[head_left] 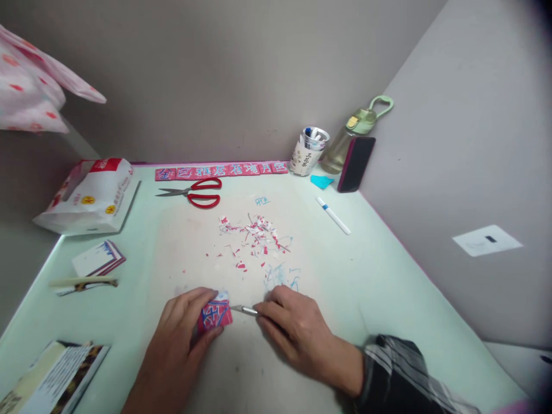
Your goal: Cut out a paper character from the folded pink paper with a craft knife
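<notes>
My left hand presses down a small red paper piece with blue marks, near the front of the pale green table. My right hand grips a thin craft knife; its metal tip points left and touches the right edge of the paper. Red and white paper scraps lie scattered just beyond both hands.
Red scissors and a red strip of cut characters lie at the back. A pen cup, green bottle, phone and white pen are back right. A white bag, paper stack and booklet are left.
</notes>
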{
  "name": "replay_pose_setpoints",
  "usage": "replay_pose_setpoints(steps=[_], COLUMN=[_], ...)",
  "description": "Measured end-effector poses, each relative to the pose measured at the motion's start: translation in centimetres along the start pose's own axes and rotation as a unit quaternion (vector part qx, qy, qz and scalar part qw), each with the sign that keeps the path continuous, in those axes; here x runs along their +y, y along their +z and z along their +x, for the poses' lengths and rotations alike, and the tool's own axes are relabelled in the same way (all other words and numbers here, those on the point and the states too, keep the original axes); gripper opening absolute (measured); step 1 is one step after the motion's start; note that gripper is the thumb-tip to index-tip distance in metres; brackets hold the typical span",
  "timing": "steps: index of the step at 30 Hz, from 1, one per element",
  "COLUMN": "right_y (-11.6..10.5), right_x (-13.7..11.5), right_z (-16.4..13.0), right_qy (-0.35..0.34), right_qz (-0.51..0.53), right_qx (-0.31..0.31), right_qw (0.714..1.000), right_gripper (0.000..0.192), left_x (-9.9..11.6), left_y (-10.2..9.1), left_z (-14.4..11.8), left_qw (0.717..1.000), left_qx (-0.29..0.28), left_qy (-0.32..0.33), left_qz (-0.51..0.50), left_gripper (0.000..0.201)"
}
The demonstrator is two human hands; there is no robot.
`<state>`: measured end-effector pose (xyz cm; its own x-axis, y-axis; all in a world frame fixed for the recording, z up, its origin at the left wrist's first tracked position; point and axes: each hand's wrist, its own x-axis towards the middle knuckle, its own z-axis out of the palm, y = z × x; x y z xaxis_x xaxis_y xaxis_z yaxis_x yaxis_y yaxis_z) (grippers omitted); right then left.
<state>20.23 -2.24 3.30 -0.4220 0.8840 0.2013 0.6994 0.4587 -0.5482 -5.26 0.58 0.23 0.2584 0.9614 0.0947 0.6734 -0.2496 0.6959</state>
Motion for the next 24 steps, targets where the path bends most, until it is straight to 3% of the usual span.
replay_pose_setpoints(steps=[18,24], right_y=[0.1,0.4], right_x=[-0.5,-0.9], right_z=[0.1,0.0], right_qy=[0.005,0.01], right_qz=[-0.028,-0.056], right_qx=[0.004,-0.005], right_qw=[1.0,0.998], right_gripper=[0.021,0.018], left_x=[-0.2,1.3], left_y=[0.6,1.6], left_z=[-0.2,0.0], left_qw=[0.996,0.989], left_qx=[0.01,0.05], left_qy=[0.053,0.052], left_qz=[0.068,0.128], left_gripper=[0.037,0.051])
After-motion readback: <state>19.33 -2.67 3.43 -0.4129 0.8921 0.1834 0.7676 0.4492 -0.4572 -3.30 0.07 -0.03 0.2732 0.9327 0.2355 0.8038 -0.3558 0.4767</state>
